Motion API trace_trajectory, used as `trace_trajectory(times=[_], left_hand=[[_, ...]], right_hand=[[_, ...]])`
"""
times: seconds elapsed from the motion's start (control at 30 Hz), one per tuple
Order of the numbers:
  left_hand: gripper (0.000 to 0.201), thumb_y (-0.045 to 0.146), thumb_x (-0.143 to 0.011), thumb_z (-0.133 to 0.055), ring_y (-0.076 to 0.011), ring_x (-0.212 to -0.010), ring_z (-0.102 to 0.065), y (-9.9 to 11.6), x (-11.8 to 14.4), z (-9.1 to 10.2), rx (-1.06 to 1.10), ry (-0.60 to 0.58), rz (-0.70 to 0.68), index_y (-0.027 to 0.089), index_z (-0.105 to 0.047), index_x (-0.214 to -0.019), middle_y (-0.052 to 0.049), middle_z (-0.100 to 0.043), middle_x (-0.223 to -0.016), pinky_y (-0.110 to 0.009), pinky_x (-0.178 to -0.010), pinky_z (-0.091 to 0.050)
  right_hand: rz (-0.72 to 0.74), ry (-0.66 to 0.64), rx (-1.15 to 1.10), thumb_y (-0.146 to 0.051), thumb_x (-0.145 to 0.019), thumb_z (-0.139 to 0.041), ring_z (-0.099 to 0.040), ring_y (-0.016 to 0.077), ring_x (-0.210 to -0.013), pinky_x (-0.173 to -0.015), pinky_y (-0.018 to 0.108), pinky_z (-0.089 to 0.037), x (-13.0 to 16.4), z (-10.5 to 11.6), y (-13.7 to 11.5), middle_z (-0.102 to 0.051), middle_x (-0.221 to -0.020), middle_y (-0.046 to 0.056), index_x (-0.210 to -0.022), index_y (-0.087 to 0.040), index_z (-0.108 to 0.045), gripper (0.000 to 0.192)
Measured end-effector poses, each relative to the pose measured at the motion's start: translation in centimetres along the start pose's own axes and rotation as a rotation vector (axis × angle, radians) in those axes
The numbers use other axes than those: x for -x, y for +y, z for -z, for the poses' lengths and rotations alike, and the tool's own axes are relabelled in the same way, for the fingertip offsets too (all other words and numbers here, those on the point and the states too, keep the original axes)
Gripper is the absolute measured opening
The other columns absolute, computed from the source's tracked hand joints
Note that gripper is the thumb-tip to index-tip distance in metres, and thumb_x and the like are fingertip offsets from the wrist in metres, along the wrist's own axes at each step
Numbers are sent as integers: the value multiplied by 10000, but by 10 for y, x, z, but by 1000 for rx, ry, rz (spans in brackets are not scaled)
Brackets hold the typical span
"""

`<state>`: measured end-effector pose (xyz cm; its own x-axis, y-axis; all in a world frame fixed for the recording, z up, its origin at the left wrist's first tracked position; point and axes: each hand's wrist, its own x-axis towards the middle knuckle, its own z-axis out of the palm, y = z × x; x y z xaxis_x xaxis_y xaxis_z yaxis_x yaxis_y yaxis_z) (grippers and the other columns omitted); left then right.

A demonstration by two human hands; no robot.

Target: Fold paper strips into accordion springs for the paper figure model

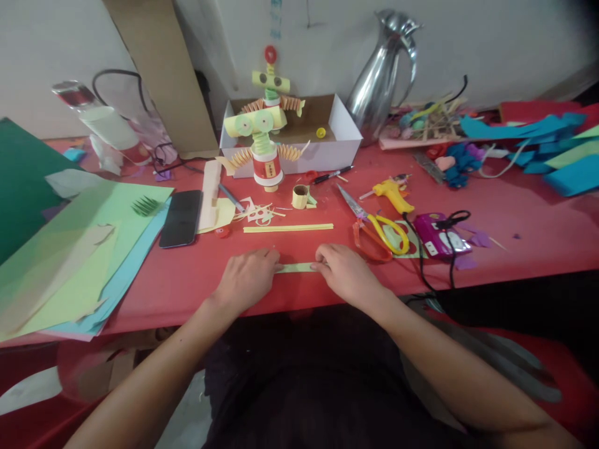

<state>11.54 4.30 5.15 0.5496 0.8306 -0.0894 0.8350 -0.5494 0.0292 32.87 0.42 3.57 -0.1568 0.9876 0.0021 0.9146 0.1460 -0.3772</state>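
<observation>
A narrow pale green paper strip (296, 267) stretches between my two hands, low over the red table. My left hand (250, 277) is closed on its left end, thumb and fingers pinched together. At the other end my right hand (344, 271) pinches the strip in the same way. Just beyond them lies a longer pale yellow paper strip (288, 228), flat on the table. Behind that stand a small paper roll (300, 196) and a paper figure (266, 149) with a red and white cup body and pleated arms.
Scissors (374, 221) with yellow and orange handles, a yellow glue gun (393, 194) and a purple power socket (440, 236) lie to the right. A black phone (181, 218) and coloured paper sheets (88, 243) are on the left. A white box (299, 153) and a metal jug (384, 75) stand behind.
</observation>
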Motion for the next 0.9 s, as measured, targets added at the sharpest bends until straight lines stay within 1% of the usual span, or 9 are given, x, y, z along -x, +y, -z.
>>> trace_trajectory(times=[0.17, 0.3, 0.4, 0.5, 0.57, 0.63, 0.7, 0.8, 0.9], left_hand=[[193, 310, -955, -433, -221, -792, -656, -4, -3, -1, 45, -18, 22, 224, -595, -896, -54, -688, -898, -278, -606, -378], [174, 364, -945, -472, -210, -752, -637, -8, -4, -1, 101, -51, 50, 239, -577, -885, -23, -678, -884, -275, -572, -352], [139, 357, -929, -519, -218, -814, -616, -6, -1, -3, 72, 26, 41, 232, -573, -957, -43, -654, -954, -288, -593, -375], [104, 296, -922, -536, -249, -940, -569, -3, 2, -8, -19, 135, -31, 204, -582, -933, -82, -628, -995, -333, -721, -419], [109, 265, -931, -514, -260, -920, -553, -1, 5, -11, -67, 174, -56, 185, -587, -916, -96, -628, -958, -373, -779, -414], [130, 241, -944, -479, -259, -863, -554, -1, 6, -14, -79, 184, -68, 172, -588, -930, -96, -634, -908, -390, -771, -406], [148, 231, -952, -458, -259, -839, -555, -2, 8, -17, -64, 193, -83, 168, -592, -946, -91, -639, -878, -394, -756, -401], [161, 258, -951, -468, -251, -871, -561, -5, 10, -19, 52, 223, -115, 183, -606, -910, -82, -651, -890, -388, -792, -408], [171, 266, -939, -484, -206, -867, -590, -11, 15, -15, 333, 195, -101, 199, -620, -859, -48, -669, -886, -333, -818, -431]], right_hand=[[-2, 18, -11, -197, -917, -587, -608, 194, -781, -649, 287, -344, -2, -3, 1, -662, -825, 37, -835, -196, -564, 86], [4, -3, 4, -217, -932, -573, -612, 194, -775, -630, 288, -336, -3, -1, 1, -664, -828, 40, -852, -198, -577, 83], [32, 3, 66, -230, -931, -584, -600, 200, -781, -610, 292, -328, -1, 1, -1, -648, -849, 42, -894, -207, -580, 44], [91, 63, 191, -262, -933, -586, -573, 240, -866, -656, 318, -347, 0, 0, -3, -633, -944, 87, -886, -192, -587, 84], [141, 96, 258, -240, -946, -556, -545, 262, -892, -709, 347, -356, 1, -4, -4, -624, -959, 114, -872, -173, -585, 104], [184, 109, 285, -189, -960, -507, -525, 259, -859, -730, 363, -351, 2, -7, -3, -622, -902, 112, -872, -163, -577, 115], [228, 104, 260, -158, -967, -477, -516, 245, -836, -732, 356, -346, 4, -9, -1, -622, -867, 95, -903, -161, -577, 119], [297, 82, 189, -152, -967, -477, -524, 227, -865, -748, 331, -348, 8, -7, 2, -630, -909, 79, -944, -173, -592, 118], [318, 62, 126, -159, -966, -475, -558, 201, -862, -710, 299, -340, 13, 1, 1, -653, -921, 59, -929, -191, -600, 134]])
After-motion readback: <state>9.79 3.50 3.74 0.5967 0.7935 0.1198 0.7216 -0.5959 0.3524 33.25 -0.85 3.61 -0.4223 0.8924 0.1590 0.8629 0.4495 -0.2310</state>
